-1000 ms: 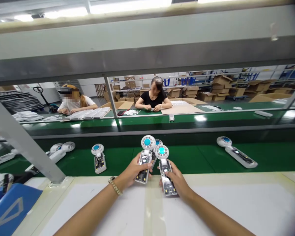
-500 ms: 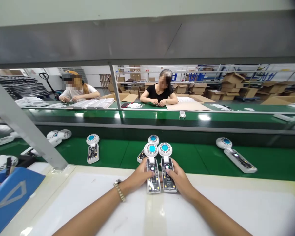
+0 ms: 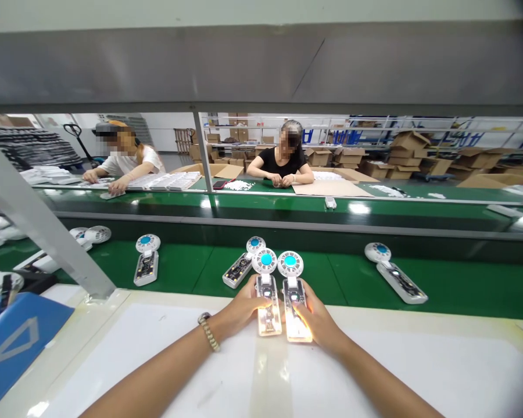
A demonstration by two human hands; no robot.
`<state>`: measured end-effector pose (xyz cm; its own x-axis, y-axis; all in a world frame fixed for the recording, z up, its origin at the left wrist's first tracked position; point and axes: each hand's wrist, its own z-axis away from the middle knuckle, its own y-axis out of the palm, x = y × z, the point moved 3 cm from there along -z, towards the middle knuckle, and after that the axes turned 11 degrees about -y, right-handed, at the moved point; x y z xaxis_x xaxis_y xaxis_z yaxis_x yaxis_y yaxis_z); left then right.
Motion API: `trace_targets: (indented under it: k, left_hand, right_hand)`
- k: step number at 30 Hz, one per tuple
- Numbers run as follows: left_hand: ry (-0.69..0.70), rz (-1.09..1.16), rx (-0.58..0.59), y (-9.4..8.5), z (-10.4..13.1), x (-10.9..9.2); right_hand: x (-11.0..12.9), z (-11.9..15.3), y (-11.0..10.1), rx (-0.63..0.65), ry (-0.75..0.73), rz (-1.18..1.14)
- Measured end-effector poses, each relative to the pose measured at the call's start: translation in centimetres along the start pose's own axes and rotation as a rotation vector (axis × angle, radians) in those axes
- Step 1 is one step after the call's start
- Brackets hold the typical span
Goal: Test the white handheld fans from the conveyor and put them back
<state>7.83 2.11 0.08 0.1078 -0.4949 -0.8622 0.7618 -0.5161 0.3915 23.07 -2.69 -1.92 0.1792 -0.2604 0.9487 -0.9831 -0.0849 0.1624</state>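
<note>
In the head view, the belt [image 3: 353, 281] runs across beyond the counter [image 3: 174, 334]. On the near side of the belt, over the counter, the left hand [image 3: 243, 309] grips the left fan [image 3: 265, 288] and the right hand [image 3: 321, 320] grips the right fan [image 3: 292, 289]. The fingers of each hand are closed around a clear body, with the thumb laid on its front. Both fans stand head up, their round white heads with blue centres seen against the belt. The heads are so close that I cannot tell whether they touch; the lower bodies are slightly apart, and both glow a warm yellow-white. Whether their lower ends touch the counter, I cannot tell. A bracelet [image 3: 210, 335] circles the left wrist.

On the belt, a third fan [image 3: 239, 270] lies slanted just behind the left fan. Another [image 3: 146, 268] lies farther left along the belt, and one more [image 3: 401, 283] lies aslant towards its right. White fans [image 3: 96, 234] lie together at the belt's left part, near the slanting post [image 3: 52, 232]. A blue bin [image 3: 28, 348] is on the belt's near side, at the left.

Across the belt sit two co-workers, one in a white top [image 3: 150, 158], the other in a black top [image 3: 270, 161]. White pieces [image 3: 239, 185] lie between them, and cardboard boxes [image 3: 407, 152] are stacked farther back.
</note>
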Motion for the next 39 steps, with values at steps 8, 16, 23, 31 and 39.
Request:
trace_targets:
  k: [8, 16, 23, 31, 39]
  left_hand:
    - [0.031, -0.029, -0.008, 0.1, 0.0, -0.3]
    - [0.07, -0.029, 0.034, -0.3, -0.2, 0.1]
    - [0.069, -0.028, 0.056, -0.9, -0.5, 0.5]
    - [0.069, -0.025, 0.081, -1.0, -0.5, 0.6]
    - [0.068, -0.04, 0.091, -1.0, -0.6, 0.6]
  right_hand:
    - [0.0, 0.1, 0.1, -0.016, 0.061, -0.054]
    - [-0.2, 0.2, 0.1, -0.022, 0.093, -0.072]
    - [0.3, 0.1, 0.7, -0.004, 0.083, -0.152]
    - [-0.3, 0.0, 0.2, 0.032, 0.021, -0.131]
    - [-0.5, 0.2, -0.1, 0.059, 0.017, -0.117]
